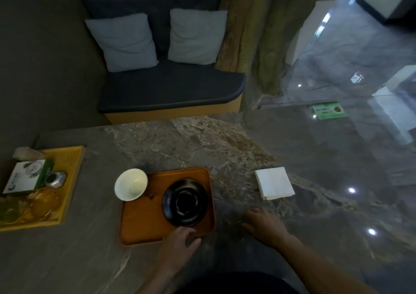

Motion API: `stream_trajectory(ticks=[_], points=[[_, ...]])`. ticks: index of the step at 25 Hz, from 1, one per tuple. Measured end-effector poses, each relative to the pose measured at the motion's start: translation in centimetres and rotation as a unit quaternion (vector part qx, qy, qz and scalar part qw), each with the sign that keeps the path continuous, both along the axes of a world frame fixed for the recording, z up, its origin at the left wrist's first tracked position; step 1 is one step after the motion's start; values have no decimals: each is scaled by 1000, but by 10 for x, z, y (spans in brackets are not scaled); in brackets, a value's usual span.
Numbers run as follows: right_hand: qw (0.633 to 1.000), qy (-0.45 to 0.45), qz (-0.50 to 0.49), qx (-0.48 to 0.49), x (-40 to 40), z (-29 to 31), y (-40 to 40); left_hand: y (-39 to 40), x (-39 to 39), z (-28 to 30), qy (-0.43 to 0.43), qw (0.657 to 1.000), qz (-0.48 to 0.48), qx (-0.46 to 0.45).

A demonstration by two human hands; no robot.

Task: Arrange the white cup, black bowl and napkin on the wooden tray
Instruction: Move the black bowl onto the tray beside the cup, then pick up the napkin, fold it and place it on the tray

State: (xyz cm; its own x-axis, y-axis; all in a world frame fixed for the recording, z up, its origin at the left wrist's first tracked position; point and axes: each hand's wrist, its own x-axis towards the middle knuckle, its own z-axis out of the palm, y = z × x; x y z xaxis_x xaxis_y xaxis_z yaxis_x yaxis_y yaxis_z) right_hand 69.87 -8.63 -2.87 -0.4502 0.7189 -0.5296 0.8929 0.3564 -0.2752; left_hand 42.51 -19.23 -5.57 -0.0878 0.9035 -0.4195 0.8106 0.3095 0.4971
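The wooden tray (144, 221) lies on the marble table in front of me. A black bowl (185, 202) sits inside it on the right side. The white cup (131, 184) stands at the tray's far left corner, overlapping its rim. A folded white napkin (274, 183) lies flat on the table to the right of the tray. My left hand (180, 242) hovers at the tray's near right edge just below the bowl, fingers apart and holding nothing. My right hand (263, 225) rests palm down on the table between tray and napkin, empty.
A yellow tray (72, 165) at the table's left holds a box, a metal item and glassware. Beyond the table stands a dark bench (171, 86) with two grey cushions. A glossy floor spreads to the right.
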Motion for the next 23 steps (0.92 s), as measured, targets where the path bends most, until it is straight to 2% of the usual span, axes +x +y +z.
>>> stream_trajectory(ticks=[3,7,13,20,23], points=[[1000,-18,20,-5,17,8,16,25,15,6,-44,996,-47,-58],[1000,-14,6,7,80,21,41,77,67,15,-47,990,-100,-84],[998,-58,-36,6,142,30,89,147,110,27,-38,992,-78,-90],[995,-29,-96,-7,149,23,138,200,126,25,34,986,-107,-126],[996,-36,-77,-23,140,13,152,219,134,21,18,986,-106,-125]])
